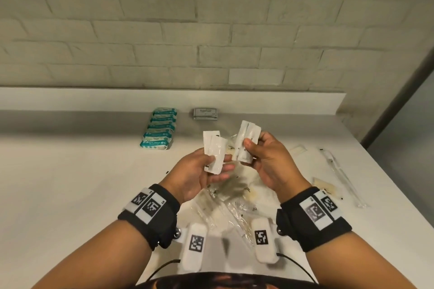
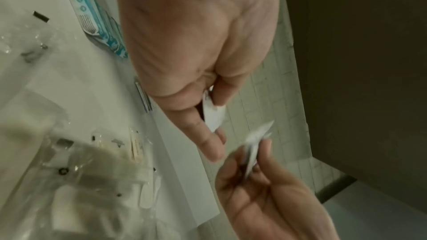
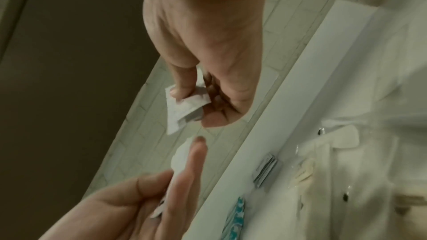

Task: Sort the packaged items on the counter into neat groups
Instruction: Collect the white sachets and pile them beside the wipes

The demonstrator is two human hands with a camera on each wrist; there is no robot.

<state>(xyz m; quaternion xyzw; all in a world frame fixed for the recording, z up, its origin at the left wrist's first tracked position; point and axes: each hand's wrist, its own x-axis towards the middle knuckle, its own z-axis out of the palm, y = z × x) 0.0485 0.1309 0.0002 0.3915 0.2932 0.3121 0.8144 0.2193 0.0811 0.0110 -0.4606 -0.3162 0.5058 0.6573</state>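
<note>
Both hands are raised above the white counter [image 1: 70,183], each holding small white paper packets. My left hand [image 1: 204,171] pinches a couple of white packets [image 1: 214,152] between thumb and fingers; the left wrist view shows these left-hand packets [image 2: 213,114] edge-on. My right hand [image 1: 260,155] grips another small bunch of white packets [image 1: 245,141], also seen as the right-hand packets [image 3: 184,109] under the thumb. The two bunches are close together but apart. Below the hands lies a loose heap of clear-wrapped items [image 1: 234,197].
A neat row of teal-and-white packets [image 1: 159,129] lies at the back of the counter, with a stack of grey sachets [image 1: 205,114] beside it. Long clear-wrapped sticks [image 1: 340,176] and pale flat packets [image 1: 325,186] lie on the right, near the counter's edge. A brick wall [image 1: 211,30] rises behind.
</note>
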